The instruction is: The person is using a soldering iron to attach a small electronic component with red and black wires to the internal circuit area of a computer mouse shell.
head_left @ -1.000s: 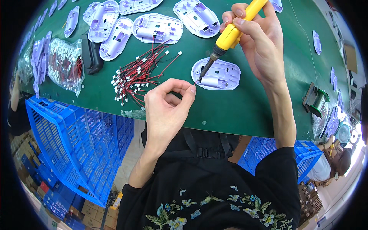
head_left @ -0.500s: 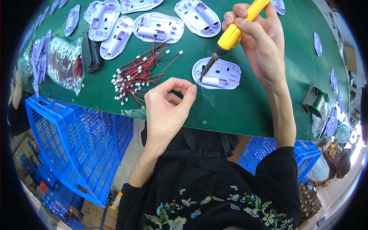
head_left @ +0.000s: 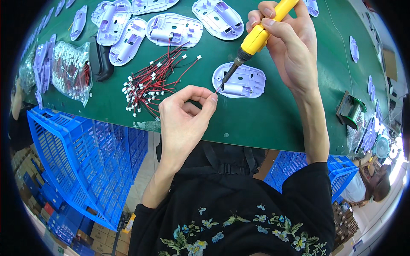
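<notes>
My right hand (head_left: 290,51) grips a yellow soldering iron (head_left: 256,39), its dark tip pointing down and left. The tip meets the left end of a pale lilac plastic housing (head_left: 250,77) lying on the green table. My left hand (head_left: 188,119) is closed in a pinch on a thin wire (head_left: 219,88) whose end reaches the same spot beside the tip. Whether the tip touches the wire is too small to tell. Left of the housing lies a pile of red and black wires with white connectors (head_left: 153,83).
More lilac housings (head_left: 174,30) lie along the far side of the green table (head_left: 265,123). At the left are a clear bag of connectors (head_left: 71,70) and a black handle-like object (head_left: 101,59). A solder spool (head_left: 352,112) stands right. Blue crates (head_left: 81,158) flank me below the table edge.
The whole view has shifted very slightly. Both hands, the iron and the housing keep nearly the same arrangement.
</notes>
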The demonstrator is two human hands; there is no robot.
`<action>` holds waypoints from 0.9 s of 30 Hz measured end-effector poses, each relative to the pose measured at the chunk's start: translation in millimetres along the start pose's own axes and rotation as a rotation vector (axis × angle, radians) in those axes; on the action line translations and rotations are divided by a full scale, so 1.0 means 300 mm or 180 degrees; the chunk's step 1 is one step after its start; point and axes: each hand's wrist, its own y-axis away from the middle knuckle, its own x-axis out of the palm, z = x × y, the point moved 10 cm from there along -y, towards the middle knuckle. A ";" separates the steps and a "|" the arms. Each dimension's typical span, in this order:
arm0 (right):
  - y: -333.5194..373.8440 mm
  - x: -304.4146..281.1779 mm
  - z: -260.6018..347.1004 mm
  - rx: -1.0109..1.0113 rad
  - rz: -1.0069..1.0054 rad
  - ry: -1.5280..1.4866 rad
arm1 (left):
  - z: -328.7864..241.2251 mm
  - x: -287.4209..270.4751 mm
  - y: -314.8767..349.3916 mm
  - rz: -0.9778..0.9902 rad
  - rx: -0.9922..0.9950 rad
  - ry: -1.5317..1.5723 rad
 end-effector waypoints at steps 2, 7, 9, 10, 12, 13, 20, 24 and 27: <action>0.000 0.002 0.004 -0.0006 -0.0002 0.0013 | 0.004 0.002 -0.001 0.0013 -0.0050 0.0016; -0.001 0.002 0.008 -0.0045 0.0005 0.0073 | -0.001 0.001 -0.004 0.0042 -0.0011 0.0012; -0.001 0.002 0.009 -0.0034 0.0006 0.0075 | 0.000 0.001 -0.004 0.0038 0.0009 0.0023; -0.002 0.002 0.011 -0.0030 0.0012 0.0077 | -0.001 0.001 -0.005 0.0035 0.0023 0.0031; 0.000 0.001 0.011 -0.0023 0.0014 0.0062 | -0.008 0.001 -0.005 0.0036 0.0037 0.0038; 0.001 0.002 0.008 -0.0014 0.0021 0.0043 | -0.009 -0.001 -0.004 0.0030 -0.0011 0.0026; 0.007 0.008 0.013 0.0045 -0.0134 0.0159 | -0.008 -0.002 -0.003 0.0005 -0.0009 0.0058; 0.017 0.056 0.084 -0.0018 -0.0020 -0.0270 | -0.012 -0.005 -0.003 -0.0026 0.0021 0.0049; 0.020 0.047 0.141 -0.0147 -0.0089 -0.0190 | -0.005 -0.005 -0.004 -0.0002 0.0049 0.0057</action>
